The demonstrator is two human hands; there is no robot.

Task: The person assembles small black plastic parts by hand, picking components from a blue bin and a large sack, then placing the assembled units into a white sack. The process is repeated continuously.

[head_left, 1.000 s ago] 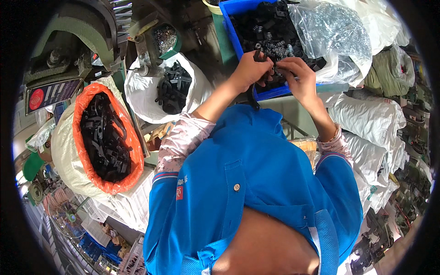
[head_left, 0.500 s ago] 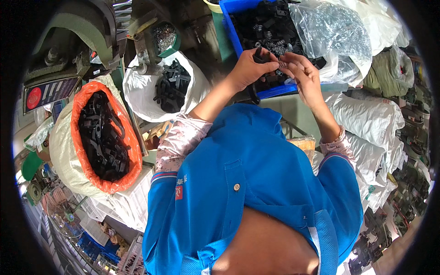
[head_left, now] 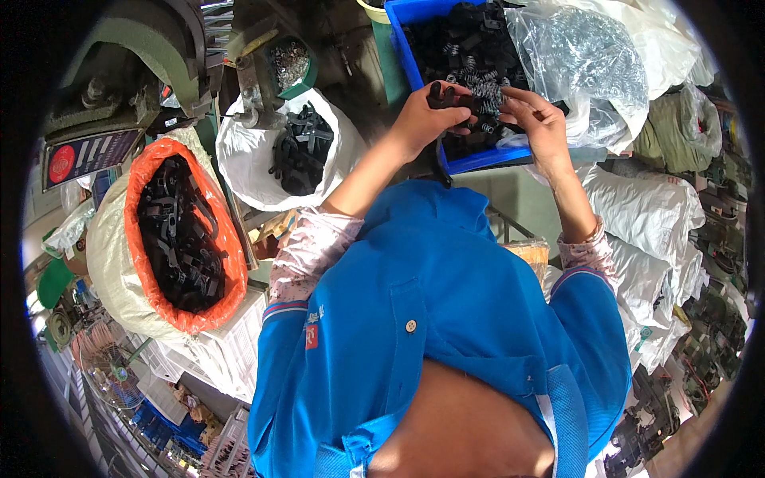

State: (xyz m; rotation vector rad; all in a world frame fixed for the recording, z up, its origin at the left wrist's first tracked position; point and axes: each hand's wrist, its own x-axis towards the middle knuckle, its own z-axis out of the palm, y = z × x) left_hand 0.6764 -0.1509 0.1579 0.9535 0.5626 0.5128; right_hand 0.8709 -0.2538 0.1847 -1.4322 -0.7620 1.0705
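My left hand (head_left: 426,123) is closed around a black plastic part (head_left: 446,97) above the near side of a blue bin (head_left: 478,162). Close by on the right, my right hand (head_left: 542,131) pinches with thumb and forefinger at a metal coil spring (head_left: 499,100); the fingertips partly hide it. More loose coil springs (head_left: 476,80) lie in a heap over black parts (head_left: 446,32) inside the bin. Both hands are apart from each other, with the springs between them.
A clear bag of springs (head_left: 586,56) rests on the bin's right side. To the left stand a white sack (head_left: 239,171) and an orange-lined sack (head_left: 135,239), both holding black parts. A machine (head_left: 119,80) is at far left; white sacks (head_left: 645,207) are stacked at right.
My right hand has shifted slightly right, away from the part in my left hand, to the spring heap. My left hand has moved a little left, still holding the black part.
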